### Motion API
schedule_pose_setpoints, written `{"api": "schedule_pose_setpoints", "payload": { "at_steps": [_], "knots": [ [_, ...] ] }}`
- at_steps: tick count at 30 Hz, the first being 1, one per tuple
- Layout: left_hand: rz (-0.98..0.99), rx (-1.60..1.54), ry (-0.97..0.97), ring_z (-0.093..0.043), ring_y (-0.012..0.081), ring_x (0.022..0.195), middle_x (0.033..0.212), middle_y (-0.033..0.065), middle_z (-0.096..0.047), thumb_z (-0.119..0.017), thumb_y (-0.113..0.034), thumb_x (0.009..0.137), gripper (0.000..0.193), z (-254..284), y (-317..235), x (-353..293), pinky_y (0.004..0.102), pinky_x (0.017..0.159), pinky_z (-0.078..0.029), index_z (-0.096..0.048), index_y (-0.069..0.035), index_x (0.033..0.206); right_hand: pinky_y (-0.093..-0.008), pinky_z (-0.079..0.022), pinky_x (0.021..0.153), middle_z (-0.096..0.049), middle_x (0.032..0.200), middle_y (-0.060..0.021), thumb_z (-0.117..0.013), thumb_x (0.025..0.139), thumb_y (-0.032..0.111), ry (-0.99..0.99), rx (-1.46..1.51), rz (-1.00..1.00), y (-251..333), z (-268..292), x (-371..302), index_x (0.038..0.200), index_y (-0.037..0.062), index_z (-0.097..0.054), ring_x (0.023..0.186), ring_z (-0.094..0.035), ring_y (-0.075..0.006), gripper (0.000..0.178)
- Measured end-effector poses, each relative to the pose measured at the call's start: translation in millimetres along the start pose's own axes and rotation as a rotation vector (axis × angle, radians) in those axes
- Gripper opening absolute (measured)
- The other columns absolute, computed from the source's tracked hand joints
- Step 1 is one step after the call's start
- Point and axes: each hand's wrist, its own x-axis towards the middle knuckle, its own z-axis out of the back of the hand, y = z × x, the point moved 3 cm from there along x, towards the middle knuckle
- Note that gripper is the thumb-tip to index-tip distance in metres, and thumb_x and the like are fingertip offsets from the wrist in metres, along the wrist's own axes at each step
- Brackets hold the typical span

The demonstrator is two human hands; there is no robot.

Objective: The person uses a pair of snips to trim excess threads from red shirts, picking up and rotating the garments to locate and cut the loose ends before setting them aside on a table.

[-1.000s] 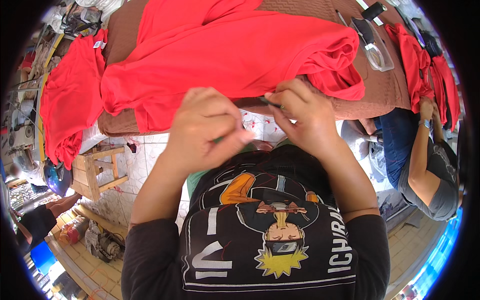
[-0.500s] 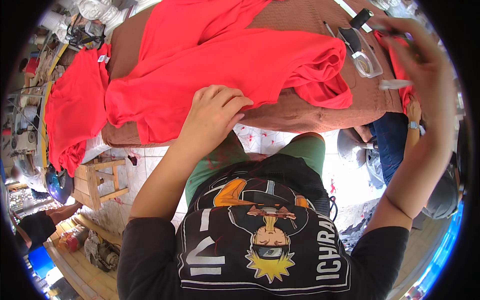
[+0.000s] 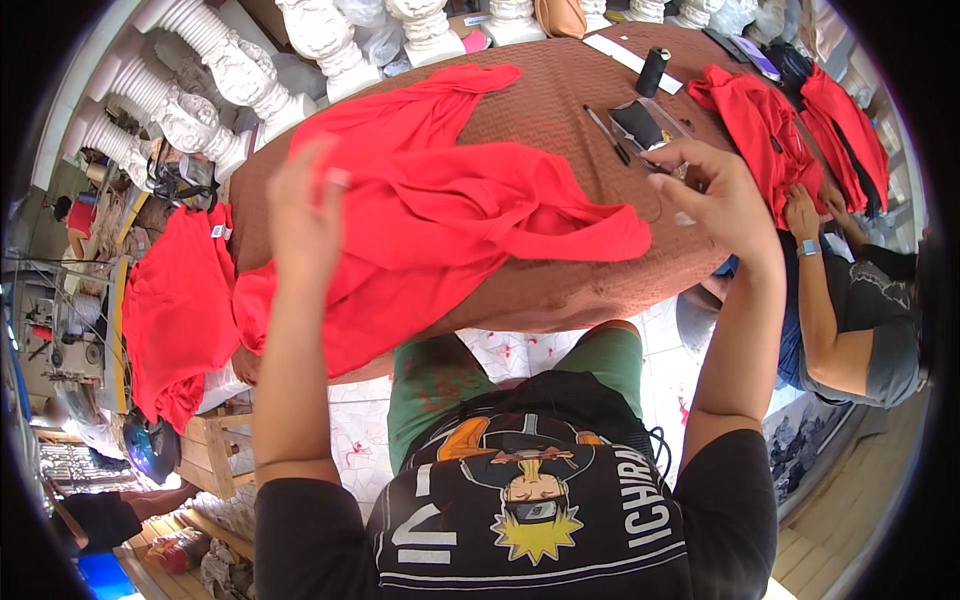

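Observation:
A red garment lies spread and creased across the brown-covered table. Over its left part is my left hand, smeared by motion, so its grip is unclear. My right hand hovers above the clear plastic case, partly hiding it. Its thumb and forefinger come close together in a pinch; anything between them is too small to make out. A dark pouch-like piece shows in the case. A black pen lies beside it.
A black thread spool stands by a white strip. Another red garment hangs at the left edge. At right, a co-worker's hands handle red cloth. White balusters line the far side; a wooden stool stands left.
My right hand has come down and left from the upper right to the case. My left hand has left the garment's near edge and moved up and left. The view has shifted, too.

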Motion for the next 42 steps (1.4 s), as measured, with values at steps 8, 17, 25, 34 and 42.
{"api": "schedule_pose_setpoints", "payload": {
  "at_steps": [8, 17, 25, 34, 42],
  "knots": [
    [0.110, -0.433, 0.375, -0.066, 0.0250, 0.092, 0.107, 0.0097, -0.068, -0.070, -0.024, 0.085, 0.022, -68.3, -64.8, -34.7, 0.0346, 0.081, -0.053, -0.069, -0.005, 0.095, -0.0313, -0.049, 0.066, -0.066, 0.080, -0.0122, -0.074, 0.078, 0.016, -0.067, -0.208, 0.107, -18.1, -12.0, -9.3, 0.105, -0.0021, -0.064, 0.068, -0.061, -0.0186, 0.034],
    [0.047, -0.399, 0.662, -0.061, 0.0196, 0.098, 0.104, 0.0070, -0.065, -0.064, -0.019, 0.090, 0.025, -106.2, -104.9, -16.6, 0.0343, 0.090, -0.046, -0.060, -0.003, 0.109, -0.0338, -0.049, 0.069, -0.065, 0.079, -0.0132, -0.061, 0.089, 0.008, 0.013, -0.189, 0.155, -47.4, -66.8, -8.6, 0.113, 0.0036, -0.064, 0.069, -0.062, -0.0267, 0.025],
    [0.680, -1.621, 0.561, -0.056, 0.0046, 0.088, 0.099, -0.0008, -0.061, -0.050, -0.013, 0.098, 0.017, -46.1, -111.4, -22.2, 0.0215, 0.080, -0.046, -0.058, -0.002, 0.109, -0.0288, -0.047, 0.075, -0.066, 0.091, -0.0071, -0.064, 0.091, 0.009, 0.144, 0.358, 0.109, -4.6, -116.1, -9.1, 0.107, 0.0009, -0.062, 0.085, -0.060, -0.0116, 0.019],
    [0.780, -1.573, 0.478, -0.058, 0.0049, 0.092, 0.100, 0.0012, -0.063, -0.056, -0.013, 0.095, 0.018, -36.1, -94.6, -39.0, 0.0215, 0.082, -0.047, -0.060, -0.002, 0.109, -0.0303, -0.045, 0.065, -0.060, 0.075, -0.0116, -0.066, 0.090, 0.014, 0.086, 0.176, 0.060, 10.3, -107.4, -12.4, 0.097, 0.0009, -0.062, 0.068, -0.056, -0.0173, 0.015],
    [0.537, -1.180, 0.531, -0.057, 0.0051, 0.086, 0.091, 0.0001, -0.065, -0.066, -0.013, 0.089, 0.020, -25.8, -93.0, -37.7, 0.0223, 0.079, -0.048, -0.066, 0.000, 0.104, -0.0320, -0.048, 0.063, -0.064, 0.076, -0.0124, -0.066, 0.090, 0.016, -0.116, 0.018, 0.149, 13.4, -95.3, -11.0, 0.100, 0.0020, -0.064, 0.064, -0.058, -0.0192, 0.017]
  ]
}}
